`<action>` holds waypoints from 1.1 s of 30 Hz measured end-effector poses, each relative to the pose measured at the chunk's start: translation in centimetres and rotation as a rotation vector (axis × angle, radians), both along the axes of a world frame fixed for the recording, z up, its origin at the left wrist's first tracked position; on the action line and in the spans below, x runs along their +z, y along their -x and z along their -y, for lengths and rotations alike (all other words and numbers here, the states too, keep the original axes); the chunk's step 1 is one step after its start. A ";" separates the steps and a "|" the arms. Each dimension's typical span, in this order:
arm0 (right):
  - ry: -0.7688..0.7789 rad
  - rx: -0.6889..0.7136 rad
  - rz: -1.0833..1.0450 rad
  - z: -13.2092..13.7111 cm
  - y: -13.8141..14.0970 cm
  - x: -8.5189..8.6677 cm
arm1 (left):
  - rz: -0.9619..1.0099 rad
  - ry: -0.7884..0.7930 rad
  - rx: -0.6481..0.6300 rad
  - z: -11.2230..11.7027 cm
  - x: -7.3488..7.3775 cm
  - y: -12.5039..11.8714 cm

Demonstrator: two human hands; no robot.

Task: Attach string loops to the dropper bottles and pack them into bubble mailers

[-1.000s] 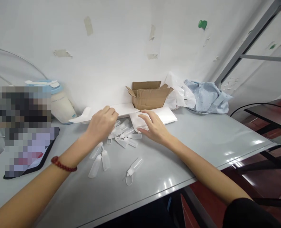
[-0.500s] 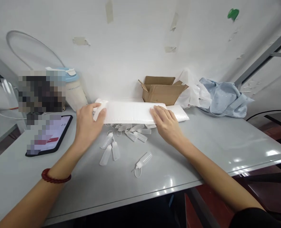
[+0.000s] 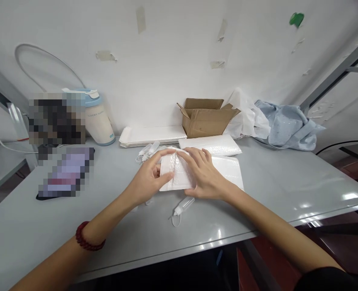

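A glossy grey table (image 3: 276, 173) stands against a white wall (image 3: 167, 68) marked with scraps of old tape; dark red floor shows at the lower right. The white bubble mailer (image 3: 229, 167) is over the table's middle, in both hands. The left hand (image 3: 147, 180) pinches its left end, thumb in front, while the right hand (image 3: 205, 173) lies half spread across its middle.

Behind, a cardboard box (image 3: 207, 121) has its flaps up (its bottom is out of sight) between a stack of white mailers (image 3: 154, 135) and a white plastic bag (image 3: 245, 117). A blue-lidded tumbler (image 3: 100, 123) stands at the left. One capped squeeze bottle (image 3: 185, 206) lies in front of the mailer; its clear body looks unfilled.

More small bottles (image 3: 148, 149) are partly covered by the hands and mailer. Pixelation blurs the phone (image 3: 68, 171).
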State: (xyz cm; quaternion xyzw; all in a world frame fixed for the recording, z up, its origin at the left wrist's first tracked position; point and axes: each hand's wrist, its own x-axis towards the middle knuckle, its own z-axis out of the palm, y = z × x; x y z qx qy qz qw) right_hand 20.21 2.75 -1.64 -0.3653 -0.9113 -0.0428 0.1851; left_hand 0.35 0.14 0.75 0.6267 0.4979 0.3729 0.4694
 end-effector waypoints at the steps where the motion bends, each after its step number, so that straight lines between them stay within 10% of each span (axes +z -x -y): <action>1: 0.000 0.006 -0.021 0.1 0.1 0.0 | -0.003 0.001 0.003 0.0 0.0 -0.1; 13: -0.132 0.036 -0.074 -0.3 -0.3 0.0 | -0.083 0.042 0.146 -0.8 -0.7 0.2; 23: -0.242 -0.008 -0.338 -1.8 -1.7 0.0 | -0.171 -0.232 0.360 -0.5 0.1 0.8; 29: -0.230 -0.020 -0.398 -2.1 -2.1 0.3 | -0.551 -0.234 -0.318 1.3 -0.9 -0.1; 33: -0.205 0.011 -0.364 -1.9 -1.8 0.1 | -0.676 -0.221 -0.469 2.5 -1.6 -1.1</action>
